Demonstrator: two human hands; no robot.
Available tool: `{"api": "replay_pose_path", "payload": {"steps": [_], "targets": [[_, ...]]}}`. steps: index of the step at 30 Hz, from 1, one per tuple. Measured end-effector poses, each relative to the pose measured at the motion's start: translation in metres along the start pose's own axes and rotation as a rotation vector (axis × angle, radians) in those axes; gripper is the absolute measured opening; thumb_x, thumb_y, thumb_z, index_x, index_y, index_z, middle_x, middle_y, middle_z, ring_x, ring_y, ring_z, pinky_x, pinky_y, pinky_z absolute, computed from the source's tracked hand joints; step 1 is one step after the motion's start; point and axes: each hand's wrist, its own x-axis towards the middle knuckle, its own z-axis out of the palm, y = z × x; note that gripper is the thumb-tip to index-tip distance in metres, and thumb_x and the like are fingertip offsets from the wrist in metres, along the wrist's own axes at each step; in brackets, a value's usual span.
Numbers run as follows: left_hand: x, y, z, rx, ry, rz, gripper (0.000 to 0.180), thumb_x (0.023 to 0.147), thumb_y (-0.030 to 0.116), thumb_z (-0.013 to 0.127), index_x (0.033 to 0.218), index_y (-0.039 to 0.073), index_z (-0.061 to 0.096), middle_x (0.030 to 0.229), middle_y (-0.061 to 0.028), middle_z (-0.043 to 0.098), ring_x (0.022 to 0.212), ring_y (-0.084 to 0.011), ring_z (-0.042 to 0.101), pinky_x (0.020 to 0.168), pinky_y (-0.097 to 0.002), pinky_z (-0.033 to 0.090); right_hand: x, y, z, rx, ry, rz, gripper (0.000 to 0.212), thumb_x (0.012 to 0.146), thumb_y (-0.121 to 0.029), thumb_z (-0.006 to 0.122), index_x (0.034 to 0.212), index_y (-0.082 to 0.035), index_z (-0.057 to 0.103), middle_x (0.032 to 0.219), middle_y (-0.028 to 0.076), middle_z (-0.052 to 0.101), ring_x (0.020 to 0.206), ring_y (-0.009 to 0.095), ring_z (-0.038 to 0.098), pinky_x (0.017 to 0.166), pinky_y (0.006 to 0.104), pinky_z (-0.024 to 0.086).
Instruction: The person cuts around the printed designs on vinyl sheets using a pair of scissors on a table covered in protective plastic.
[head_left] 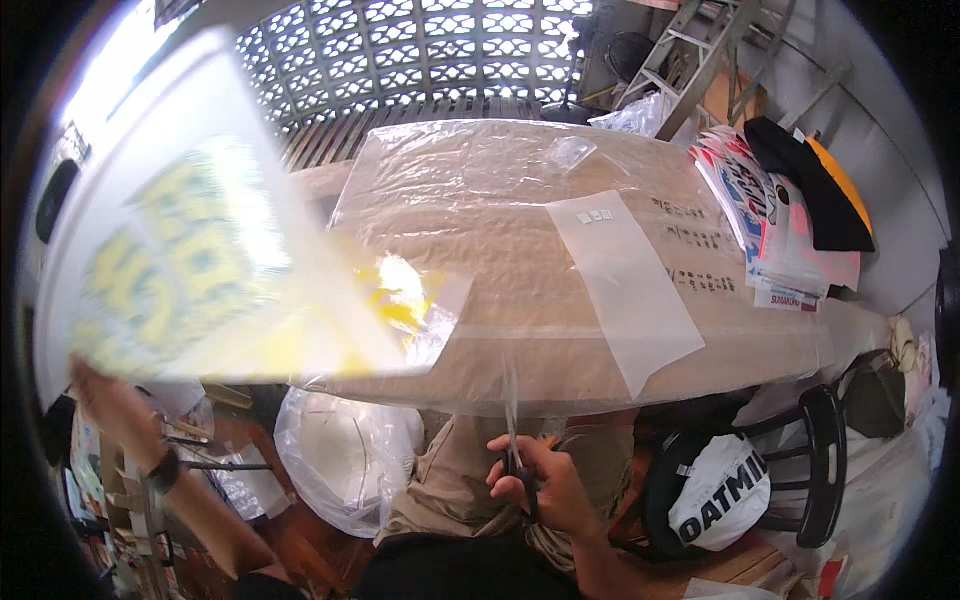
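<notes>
Bench (470, 195) with a brown top under clear, wrinkled plastic film occupies the middle of the view. A large, translucent white sheet with yellow lettering (205, 250), blurred, is raised and tilted over the left end of the bench. A glossy, yellow-and-clear plastic piece (405, 290) shows at its right side; whether it is separate from the sheet cannot be told. A loose stack of multicoloured printed bags (750, 200) lies at the right end. A long, translucent white strip (635, 300) lies right of centre. Metal-bladed scissors with dark handles (513, 425) stand at the front edge, blades pointing away from the person. Small white labels (595, 215) lie on the far end of the strip.

Caution: the sheet, hand-held at one corner only, may crease or slip if its free side sags or swings. A swing rightward may bring its edge against the blades and nick it.

Grip, left hand (115, 405): pinched closed on the sheet's lower left corner. Grip, right hand (550, 482): fingers curled around the scissor handles, apart from the sheet. The blades appear nearly together; their contact with the film cannot be confirmed.
</notes>
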Motion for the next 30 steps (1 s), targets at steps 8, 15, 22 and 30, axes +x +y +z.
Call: {"api": "replay_pose_path", "payload": {"steps": [8, 15, 22, 30], "targets": [[0.2, 0.037, 0.054, -0.121, 0.256, 0.789, 0.042, 0.102, 0.026, 0.055, 0.137, 0.003, 0.058, 0.135, -0.017, 0.061, 0.12, -0.0315, 0.06, 0.103, -0.0426, 0.049, -0.006, -0.002, 0.011, -0.07, -0.019, -0.077, 0.051, 0.09, -0.028, 0.078, 0.126, 0.002, 0.056, 0.088, 0.007, 0.069, 0.08, 0.011, 0.067, 0.075, 0.0264, 0.053], [0.058, 0.349, 0.219, -0.605, -0.285, 1.245, 0.03, 0.101, 0.022, 0.054, 0.128, 0.015, 0.066, 0.135, -0.0069, 0.063, 0.124, -0.0274, 0.059, 0.106, -0.0402, 0.048, -0.025, 0.035, 0.023, -0.005, 0.032, 0.111, 0.049, 0.089, -0.036, 0.079, 0.119, -0.002, 0.059, 0.085, 0.004, 0.067, 0.078, 0.012, 0.066, 0.074, 0.0278, 0.053], [-0.061, 0.371, 0.088, -0.703, -0.769, 0.535, 0.054, 0.089, 0.037, 0.074, 0.134, 0.01, 0.059, 0.136, -0.0215, 0.057, 0.127, -0.0382, 0.054, 0.103, -0.0459, 0.046, -0.028, 0.011, 0.018, 0.393, 0.106, 0.253, 0.043, 0.091, -0.036, 0.076, 0.11, -0.001, 0.058, 0.082, 0.003, 0.062, 0.076, 0.009, 0.063, 0.067, 0.0271, 0.058], [-0.084, 0.26, 0.049, -0.685, -1.108, 0.683, 0.082, 0.089, 0.071, 0.056, 0.153, 0.021, 0.042, 0.164, -0.0192, 0.023, 0.153, -0.0413, 0.016, 0.123, -0.0556, 0.014, -0.013, -0.024, 0.02, 0.291, 0.035, 0.289, 0.048, 0.092, -0.04, 0.073, 0.112, 0.0, 0.055, 0.076, 0.003, 0.062, 0.07, 0.01, 0.065, 0.062, 0.0274, 0.058]]}}
